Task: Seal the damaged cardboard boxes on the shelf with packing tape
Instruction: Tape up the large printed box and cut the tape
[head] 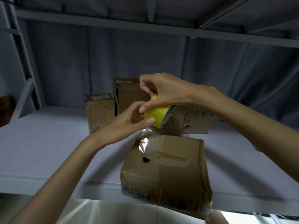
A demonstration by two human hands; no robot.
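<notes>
A brown cardboard box lies at the shelf's front edge, overhanging it, with a dark hole in its top face. My right hand grips a yellow roll of packing tape above the box's far end. A clear strip of tape hangs from the roll down onto the box top, ending just above the hole. My left hand is beside the roll, its thumb against the roll's lower side, fingers curled towards it.
The white shelf board carries more dented, torn cardboard boxes at the back: a small one, a taller split one and a scuffed one. Another shelf level runs overhead. A metal upright stands at left.
</notes>
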